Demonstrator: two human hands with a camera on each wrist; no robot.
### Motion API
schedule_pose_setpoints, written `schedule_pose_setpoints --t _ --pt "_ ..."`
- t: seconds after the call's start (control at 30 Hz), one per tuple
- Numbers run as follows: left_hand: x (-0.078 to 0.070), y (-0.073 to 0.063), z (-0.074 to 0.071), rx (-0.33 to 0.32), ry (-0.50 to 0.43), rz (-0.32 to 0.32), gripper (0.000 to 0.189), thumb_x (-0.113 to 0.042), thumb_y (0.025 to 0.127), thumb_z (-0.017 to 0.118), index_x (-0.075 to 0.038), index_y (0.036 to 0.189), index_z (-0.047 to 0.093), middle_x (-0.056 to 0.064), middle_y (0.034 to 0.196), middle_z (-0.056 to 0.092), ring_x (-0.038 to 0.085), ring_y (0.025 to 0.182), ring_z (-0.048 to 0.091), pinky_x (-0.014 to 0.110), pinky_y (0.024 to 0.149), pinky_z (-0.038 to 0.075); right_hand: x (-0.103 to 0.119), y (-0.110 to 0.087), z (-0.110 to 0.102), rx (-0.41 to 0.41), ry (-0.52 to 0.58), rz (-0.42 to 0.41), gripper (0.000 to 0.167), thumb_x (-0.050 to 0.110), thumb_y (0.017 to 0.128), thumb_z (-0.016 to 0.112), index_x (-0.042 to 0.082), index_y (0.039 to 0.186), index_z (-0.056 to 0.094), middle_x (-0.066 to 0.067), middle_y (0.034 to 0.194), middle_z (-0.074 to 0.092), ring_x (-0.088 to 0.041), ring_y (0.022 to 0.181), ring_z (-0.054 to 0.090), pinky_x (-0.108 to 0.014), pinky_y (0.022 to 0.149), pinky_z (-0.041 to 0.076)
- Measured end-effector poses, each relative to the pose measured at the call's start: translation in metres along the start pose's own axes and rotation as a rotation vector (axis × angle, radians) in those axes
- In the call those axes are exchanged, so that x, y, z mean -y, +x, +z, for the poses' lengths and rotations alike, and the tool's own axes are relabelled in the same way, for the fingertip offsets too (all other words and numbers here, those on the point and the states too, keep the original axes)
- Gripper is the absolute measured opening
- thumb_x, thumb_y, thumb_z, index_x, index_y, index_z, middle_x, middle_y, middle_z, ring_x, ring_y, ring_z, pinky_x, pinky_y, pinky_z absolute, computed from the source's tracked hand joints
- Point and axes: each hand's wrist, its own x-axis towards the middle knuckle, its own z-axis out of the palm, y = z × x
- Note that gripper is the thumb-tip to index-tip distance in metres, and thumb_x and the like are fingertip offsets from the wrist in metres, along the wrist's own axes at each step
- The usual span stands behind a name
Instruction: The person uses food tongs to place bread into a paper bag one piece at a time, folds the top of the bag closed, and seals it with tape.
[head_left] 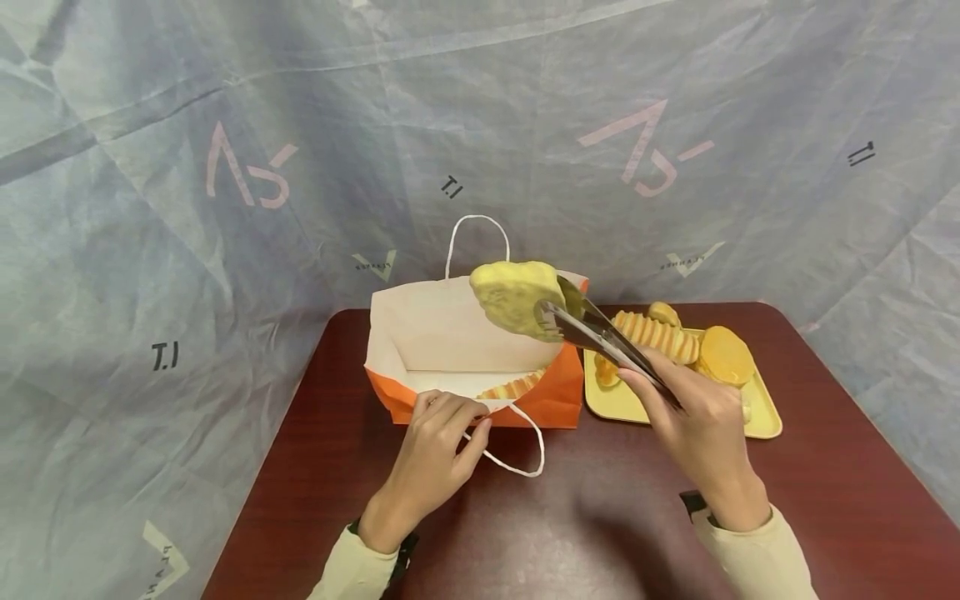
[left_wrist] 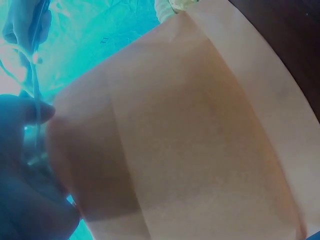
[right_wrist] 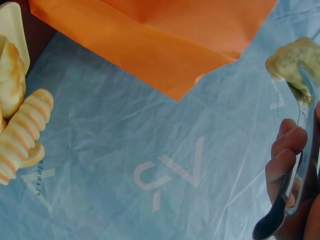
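My right hand (head_left: 701,425) grips metal tongs (head_left: 611,337), whose tips pinch a yellow, lumpy bread-like piece (head_left: 513,292) above the right side of an open paper bag (head_left: 487,421). The bag is orange outside and pale inside, with white cord handles. A ridged bread roll (head_left: 517,386) lies inside it. The front rim is pinched by my left hand (head_left: 438,446), fingers over the edge beside the front handle (head_left: 528,473). In the right wrist view the tongs (right_wrist: 300,175) and the fingers around them show at the right edge.
Right of the bag, a yellow tray (head_left: 622,410) carries another ridged roll (head_left: 656,335), a flat round yellow piece (head_left: 723,357) and smaller bread pieces. Bag and tray stand on a dark red table (head_left: 525,533). A grey printed sheet (head_left: 480,125) hangs behind it.
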Motion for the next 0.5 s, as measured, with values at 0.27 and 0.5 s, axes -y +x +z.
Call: schedule_pose_setpoints --t 0.27,0.5 --pt "-0.0012 0.0013 0.001 0.002 0.001 -0.006 0.007 -0.018 0.095 0.062 -0.015 0.093 0.067 -0.005 0.087 0.066 0.013 0.083 0.061 0.038 0.087 0.039 0.0 0.0015 0.0051 0.016 0.014 -0.015 0.039 0.04 0.097 0.063 0.005 0.106 0.076 -0.005 0.089 0.076 -0.017 0.057 0.066 -0.033 0.051 0.048" --pt "-0.0033 0.0024 0.001 0.003 -0.003 -0.006 0.005 -0.017 0.094 0.063 -0.015 0.092 0.067 -0.006 0.086 0.065 0.013 0.082 0.061 0.038 0.087 0.038 0.0005 0.0009 0.0104 -0.012 0.028 -0.028 0.039 0.041 0.097 0.063 0.005 0.104 0.076 -0.002 0.076 0.072 -0.014 0.053 0.062 -0.031 0.047 0.045"
